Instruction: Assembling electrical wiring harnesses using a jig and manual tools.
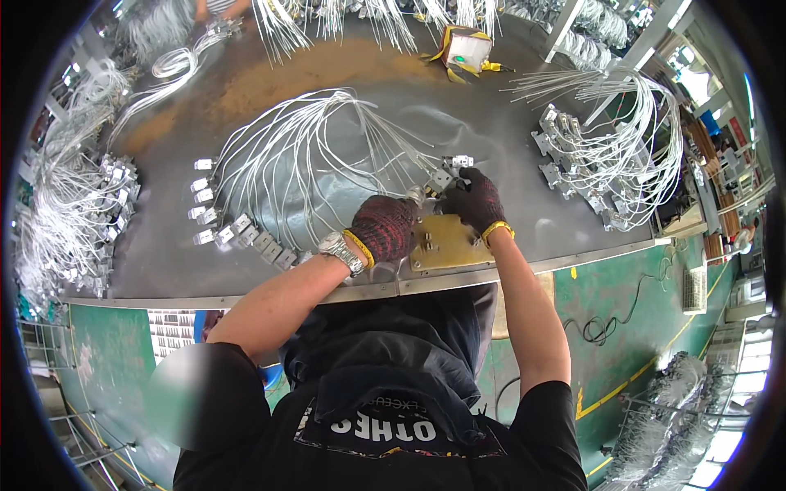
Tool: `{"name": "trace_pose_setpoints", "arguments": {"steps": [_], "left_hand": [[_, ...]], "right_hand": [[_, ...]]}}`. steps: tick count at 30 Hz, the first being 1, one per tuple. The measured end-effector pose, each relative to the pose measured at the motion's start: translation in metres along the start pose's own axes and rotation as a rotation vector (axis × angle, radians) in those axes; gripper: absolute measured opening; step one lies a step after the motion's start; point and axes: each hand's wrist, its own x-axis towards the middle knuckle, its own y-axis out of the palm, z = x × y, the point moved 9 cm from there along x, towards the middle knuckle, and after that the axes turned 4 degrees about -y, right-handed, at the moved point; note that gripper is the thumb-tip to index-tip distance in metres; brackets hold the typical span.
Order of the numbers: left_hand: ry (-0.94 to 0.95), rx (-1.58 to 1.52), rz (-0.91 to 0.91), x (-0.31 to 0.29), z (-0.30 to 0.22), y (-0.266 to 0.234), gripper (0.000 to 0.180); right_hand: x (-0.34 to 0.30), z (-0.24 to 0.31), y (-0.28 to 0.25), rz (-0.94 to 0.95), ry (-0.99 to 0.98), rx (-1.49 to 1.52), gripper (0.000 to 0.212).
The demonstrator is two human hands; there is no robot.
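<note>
Both my hands wear dark red and black knit gloves with yellow cuffs. My left hand [383, 229] is closed beside a brass-coloured plate [450, 243] at the table's near edge. A small silvery end shows at its fingertips, too little to name. Close by on the right, my right hand [476, 201] is closed with its fingers on a small silver metal bracket [442, 178]. White cables [315, 123] fan out in an arc on the table to the left of the bracket. Several metal end pieces [244, 227] lie in a curved row at their left ends.
The grey metal table [184, 270] has a bent-looking near edge. Another bundle of white cables [647, 123] with brackets lies at the right, more [90, 196] at the far left. A yellow-taped box [467, 51] with a green light stands at the back.
</note>
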Motion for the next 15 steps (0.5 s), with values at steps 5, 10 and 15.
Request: {"name": "trace_pose_setpoints", "arguments": {"steps": [5, 10, 15], "left_hand": [[-0.011, -0.018, -0.014, -0.001, -0.003, -0.007, 0.037], [-0.028, 0.021, 0.012, 0.000, -0.005, -0.002, 0.036], [-0.011, -0.042, -0.036, -0.009, -0.001, -0.012, 0.035]], "right_hand": [[0.002, 0.011, 0.004, 0.077, -0.078, -0.048, 0.047], [-0.008, 0.007, 0.010, 0.136, -0.067, 0.064, 0.042], [-0.039, 0.011, 0.010, 0.051, -0.132, 0.401, 0.022]]}}
